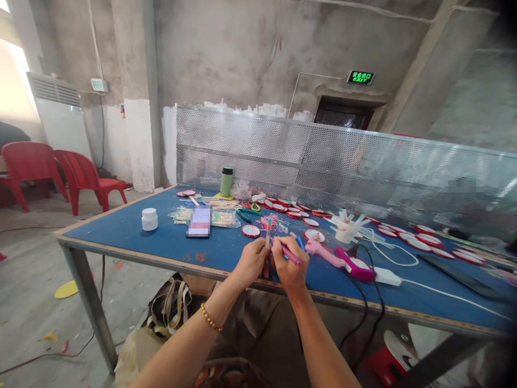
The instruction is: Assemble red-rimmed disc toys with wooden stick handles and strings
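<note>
Over the front edge of the blue table (226,248), my two hands are close together. My left hand (252,261) is closed around a thin, flat stick (268,234) that points upward and looks greenish at its top. A pink pen (291,255) is gripped in my right hand (290,269), slanting down to the right; its tip end is by the stick. Behind my hands lie a pile of small colourful pieces (274,222) and a round white disc with a red rim (251,230). To the right rests a pink and magenta glue gun (355,264).
A white jar (149,220), a phone (199,221), bagged sticks (226,217), pliers (244,215) and a green bottle (226,182) stand or lie leftward. Rightward are a white cup of sticks (346,231), cables (398,261) and several red-rimmed discs (418,243). A perforated metal panel (258,145) rises behind.
</note>
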The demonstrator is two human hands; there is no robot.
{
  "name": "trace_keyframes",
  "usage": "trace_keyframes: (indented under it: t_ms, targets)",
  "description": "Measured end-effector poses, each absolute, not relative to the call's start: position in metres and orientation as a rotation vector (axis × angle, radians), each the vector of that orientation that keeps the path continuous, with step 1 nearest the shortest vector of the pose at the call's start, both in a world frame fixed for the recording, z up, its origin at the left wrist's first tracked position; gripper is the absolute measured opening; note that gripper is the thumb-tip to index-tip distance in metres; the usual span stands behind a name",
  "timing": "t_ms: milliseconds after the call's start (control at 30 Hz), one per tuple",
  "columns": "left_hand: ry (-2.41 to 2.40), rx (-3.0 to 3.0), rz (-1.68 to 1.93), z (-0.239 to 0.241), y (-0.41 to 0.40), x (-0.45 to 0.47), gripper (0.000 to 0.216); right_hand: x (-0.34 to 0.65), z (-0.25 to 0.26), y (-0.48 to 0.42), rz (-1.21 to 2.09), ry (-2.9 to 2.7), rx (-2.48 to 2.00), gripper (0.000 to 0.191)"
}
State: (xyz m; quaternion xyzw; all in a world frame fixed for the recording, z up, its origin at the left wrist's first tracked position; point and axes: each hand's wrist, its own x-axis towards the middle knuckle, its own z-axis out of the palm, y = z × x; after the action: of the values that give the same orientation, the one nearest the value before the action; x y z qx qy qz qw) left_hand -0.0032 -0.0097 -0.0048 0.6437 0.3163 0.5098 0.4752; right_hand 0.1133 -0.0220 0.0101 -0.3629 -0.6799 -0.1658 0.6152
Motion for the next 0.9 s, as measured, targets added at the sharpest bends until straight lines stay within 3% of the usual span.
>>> trace_keyframes:
  t_ms: [900]
  targets:
    - [0.786, 1.588, 1.239, -0.0052, -0.0091, -0.0034, 0.038, 0.114, 0.0091, -0.0216, -0.388, -1.583, -0.841, 0.018]
